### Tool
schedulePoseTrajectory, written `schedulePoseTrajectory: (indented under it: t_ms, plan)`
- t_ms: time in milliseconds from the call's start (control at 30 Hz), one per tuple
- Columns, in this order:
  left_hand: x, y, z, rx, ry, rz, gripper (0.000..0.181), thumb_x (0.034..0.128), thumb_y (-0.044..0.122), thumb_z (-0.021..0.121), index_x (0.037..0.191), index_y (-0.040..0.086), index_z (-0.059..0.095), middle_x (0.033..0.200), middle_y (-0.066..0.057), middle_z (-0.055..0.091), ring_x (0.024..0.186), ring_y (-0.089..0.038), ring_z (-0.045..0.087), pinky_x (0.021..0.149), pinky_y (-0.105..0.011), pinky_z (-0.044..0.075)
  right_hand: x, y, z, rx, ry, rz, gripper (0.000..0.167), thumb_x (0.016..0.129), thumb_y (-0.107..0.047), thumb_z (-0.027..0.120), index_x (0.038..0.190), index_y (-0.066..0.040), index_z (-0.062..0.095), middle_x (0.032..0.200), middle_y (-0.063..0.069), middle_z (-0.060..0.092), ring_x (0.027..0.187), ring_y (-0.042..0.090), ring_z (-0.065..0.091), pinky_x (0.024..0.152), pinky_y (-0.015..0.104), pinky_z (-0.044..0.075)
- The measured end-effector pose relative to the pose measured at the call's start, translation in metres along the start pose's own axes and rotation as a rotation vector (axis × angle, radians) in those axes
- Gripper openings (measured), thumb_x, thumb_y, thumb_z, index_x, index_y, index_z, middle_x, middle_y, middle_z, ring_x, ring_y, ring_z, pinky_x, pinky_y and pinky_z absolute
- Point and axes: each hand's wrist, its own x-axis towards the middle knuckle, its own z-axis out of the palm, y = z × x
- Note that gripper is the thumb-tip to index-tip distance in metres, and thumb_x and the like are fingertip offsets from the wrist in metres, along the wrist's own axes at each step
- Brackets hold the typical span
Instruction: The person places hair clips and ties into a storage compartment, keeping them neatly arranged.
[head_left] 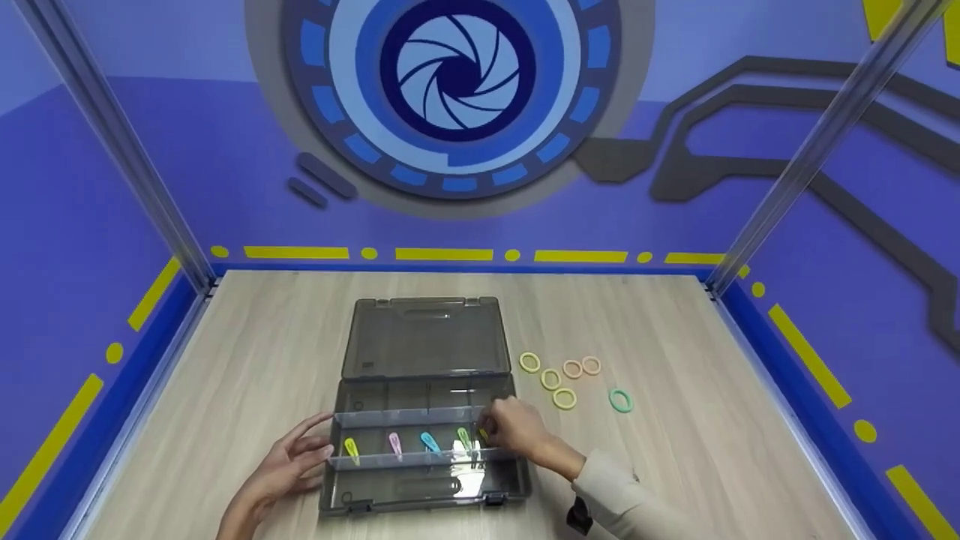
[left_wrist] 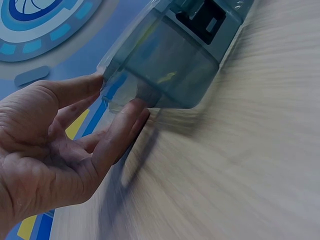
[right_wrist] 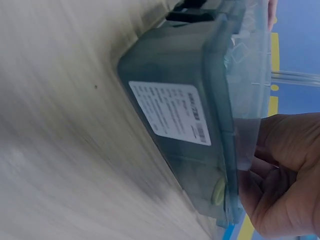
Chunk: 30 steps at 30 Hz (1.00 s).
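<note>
A dark see-through box [head_left: 424, 482] lies with its lid laid back. Its middle compartment holds a yellow clip [head_left: 352, 450], a pink clip [head_left: 395, 444], a blue clip [head_left: 430, 442] and a green clip [head_left: 464, 438]. My left hand [head_left: 281, 469] has its fingers extended against the box's left side [left_wrist: 170, 60]. At the compartment's right end, my right hand [head_left: 517, 429] pinches another yellow clip [head_left: 483, 433], its fingertips partly hidden. In the right wrist view that hand [right_wrist: 287, 175] reaches over the box wall [right_wrist: 165, 55].
Right of the box lie several yellow rings [head_left: 550, 379], two peach rings [head_left: 573, 368] and a green ring [head_left: 620, 400]. A white label [right_wrist: 170, 112] is on the box's right side. Blue panels [head_left: 450, 225] stand around the wooden table [head_left: 697, 480].
</note>
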Motion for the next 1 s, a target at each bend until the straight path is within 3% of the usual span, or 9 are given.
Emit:
schedulePoseTrajectory:
  t_ms: [133,300,433,533,667,800,900,1000]
  plan:
    - [-0.001,-0.001,-0.001,0.007,-0.009,0.009,0.077,0.0978,0.032,0.070,0.161,0.015,0.029,0.141,-0.022,0.055,0.118,-0.024,0.064,0.092,-0.047,0.060,0.000,-0.002,0.003,-0.079,0.029,0.008,0.017,0.070,0.001,0.080,0.076,-0.014,0.080,0.061,-0.004,0.070,0.054,-0.001,0.044,0.043,0.018,0.034]
    - [-0.002,0.000,-0.003,0.005,-0.014,0.007,0.076,0.0979,0.032,0.070,0.161,0.016,0.030,0.138,-0.019,0.056,0.116,-0.022,0.063,0.089,-0.043,0.060,-0.001,-0.004,0.005,-0.083,0.034,0.020,0.015,0.070,0.001,0.079,0.076,-0.013,0.080,0.057,-0.004,0.065,0.054,0.001,0.036,0.042,0.018,0.028]
    - [-0.003,0.000,-0.003,0.003,-0.022,0.012,0.076,0.0988,0.030,0.069,0.161,0.015,0.029,0.137,-0.018,0.056,0.114,-0.021,0.063,0.088,-0.042,0.060,-0.001,-0.004,0.003,-0.050,0.024,0.014,0.017,0.071,0.005,0.077,0.077,-0.010,0.080,0.061,-0.002,0.069,0.055,0.001,0.042,0.042,0.021,0.038]
    - [-0.003,-0.001,-0.003,0.001,-0.019,0.012,0.075,0.0999,0.030,0.068,0.161,0.015,0.027,0.139,-0.019,0.054,0.114,-0.021,0.063,0.089,-0.043,0.060,0.000,-0.003,-0.001,0.026,0.006,-0.003,0.017,0.073,0.009,0.076,0.081,-0.005,0.080,0.071,0.003,0.076,0.058,0.004,0.057,0.049,0.026,0.051]
    - [-0.001,-0.004,-0.002,0.005,-0.010,0.011,0.074,0.1011,0.030,0.066,0.162,0.014,0.026,0.143,-0.024,0.050,0.117,-0.024,0.063,0.092,-0.049,0.059,0.000,0.000,-0.009,0.180,-0.046,-0.014,0.015,0.076,0.012,0.075,0.088,0.003,0.079,0.081,0.013,0.078,0.069,0.019,0.073,0.061,0.030,0.060]
    - [-0.002,-0.002,-0.002,0.019,0.003,0.005,0.075,0.1006,0.033,0.066,0.161,0.014,0.027,0.144,-0.027,0.048,0.122,-0.029,0.063,0.094,-0.054,0.059,-0.004,0.005,-0.019,0.312,-0.089,0.018,0.017,0.079,0.011,0.074,0.095,0.006,0.077,0.085,0.017,0.078,0.075,0.023,0.075,0.065,0.026,0.059]
    - [-0.003,0.000,-0.001,0.027,0.014,-0.003,0.075,0.0997,0.034,0.067,0.161,0.015,0.029,0.144,-0.026,0.049,0.123,-0.031,0.063,0.095,-0.054,0.058,-0.008,0.014,-0.027,0.382,-0.081,0.034,0.017,0.081,0.007,0.075,0.099,0.006,0.076,0.088,0.018,0.078,0.073,0.023,0.074,0.062,0.023,0.057]
    - [-0.004,0.000,-0.001,0.025,0.016,-0.006,0.075,0.0990,0.033,0.068,0.161,0.015,0.029,0.144,-0.026,0.050,0.122,-0.030,0.063,0.095,-0.053,0.058,-0.011,0.029,-0.036,0.469,-0.055,0.066,0.017,0.085,0.007,0.072,0.101,0.009,0.075,0.086,0.022,0.077,0.067,0.031,0.073,0.056,0.021,0.056]
